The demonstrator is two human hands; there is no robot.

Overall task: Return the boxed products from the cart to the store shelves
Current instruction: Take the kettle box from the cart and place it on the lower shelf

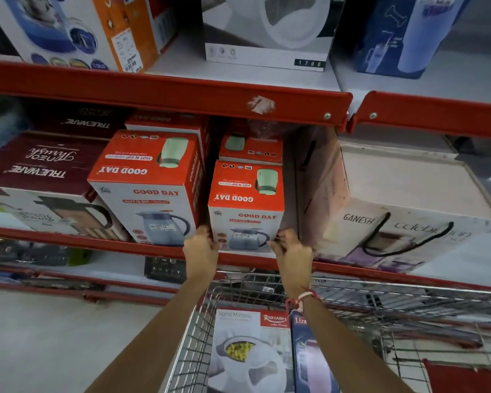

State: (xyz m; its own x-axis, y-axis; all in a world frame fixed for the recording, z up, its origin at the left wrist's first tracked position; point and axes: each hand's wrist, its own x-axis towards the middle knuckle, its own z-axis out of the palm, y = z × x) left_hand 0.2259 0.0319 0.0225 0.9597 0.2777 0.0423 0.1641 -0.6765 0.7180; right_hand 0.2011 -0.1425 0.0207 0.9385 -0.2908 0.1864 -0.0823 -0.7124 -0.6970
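Observation:
A small red and white Good Day jug box [245, 205] stands on the middle shelf [153, 248], between a larger Good Day box [148, 188] and a pink Ganesh box [380, 211]. My left hand [200, 251] grips its lower left corner and my right hand [291, 249] grips its lower right corner. Another small Good Day box [251, 147] sits behind it. Below, the wire cart [193, 350] holds a white Rishabh box [250, 353] and a dark blue box [309, 361].
Maroon Trueware boxes [40, 165] fill the shelf's left side. The upper shelf [165, 89] carries several large boxes. A lower shelf holds a dark item [165, 269]. Grey floor [54, 341] lies to the left of the cart.

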